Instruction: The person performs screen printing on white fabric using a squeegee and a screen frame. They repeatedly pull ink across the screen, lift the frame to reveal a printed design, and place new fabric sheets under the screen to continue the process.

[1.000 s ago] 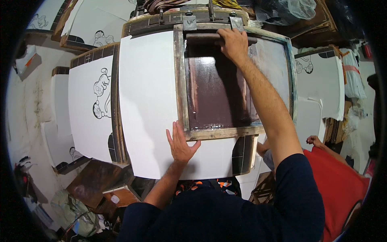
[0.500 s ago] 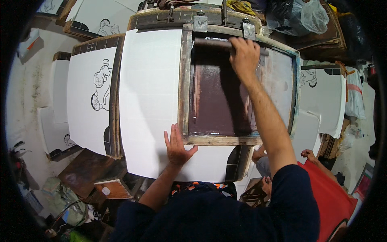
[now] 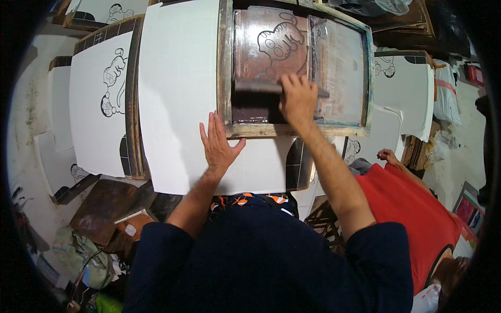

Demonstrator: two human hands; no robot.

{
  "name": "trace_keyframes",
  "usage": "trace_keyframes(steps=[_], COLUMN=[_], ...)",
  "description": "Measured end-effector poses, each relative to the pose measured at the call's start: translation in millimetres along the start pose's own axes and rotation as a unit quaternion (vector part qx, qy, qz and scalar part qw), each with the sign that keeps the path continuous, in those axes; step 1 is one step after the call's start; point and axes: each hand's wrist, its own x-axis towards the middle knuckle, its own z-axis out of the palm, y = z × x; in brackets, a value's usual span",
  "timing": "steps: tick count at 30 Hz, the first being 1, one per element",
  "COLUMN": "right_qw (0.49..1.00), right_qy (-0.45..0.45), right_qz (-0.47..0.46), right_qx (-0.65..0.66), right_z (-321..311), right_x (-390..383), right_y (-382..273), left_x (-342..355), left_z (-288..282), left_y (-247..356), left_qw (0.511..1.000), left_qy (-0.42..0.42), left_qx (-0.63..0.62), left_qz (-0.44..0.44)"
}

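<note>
My right hand (image 3: 298,101) is closed on the dark squeegee (image 3: 257,86), part-way down inside the wooden screen frame (image 3: 225,70). Above the blade a black cartoon animal (image 3: 282,39) shows on the brownish mesh; below it lies dark ink (image 3: 255,110). The screen's right side is pale. My left hand (image 3: 217,145) lies flat with fingers spread on the large white sheet (image 3: 172,94), beside the frame's lower left corner, its fingertips at the frame's edge. The sheet lies on a dark board under the screen, and part of it is hidden by the frame.
Boards with printed white sheets stand left (image 3: 94,99) and right (image 3: 402,94). Bags (image 3: 381,5) lie at top right. At lower right a co-worker in red (image 3: 407,224) sits close by, a hand (image 3: 386,155) raised. Wooden pieces and bags (image 3: 83,258) clutter the lower left.
My right hand has drawn the squeegee from the screen's top toward me, exposing the cartoon line drawing above it. The whole view has shifted, with the board and my left hand higher in the picture.
</note>
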Motion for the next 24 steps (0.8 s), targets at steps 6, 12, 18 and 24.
trace_keyframes(steps=[6,12,18,24], right_qw=[0.998,0.999,0.994,0.988], right_qy=[-0.038,-0.015,-0.065,-0.129], right_qz=[0.018,0.001,-0.001,0.002], right_qx=[0.046,0.047,0.088,0.08], right_z=[-11,-21,-48,-61], right_x=[-88,-72,-25,-34], right_y=[-26,-20,-2,-4], left_x=[-3,6,14,18], left_z=[2,-4,-27,-35], left_y=[-3,6,21,27], left_qw=[1.0,0.994,0.954,0.949], left_qy=[-0.011,0.009,-0.005,-0.017], left_qx=[-0.008,-0.09,-0.258,-0.266], left_qz=[-0.002,-0.06,-0.152,-0.167])
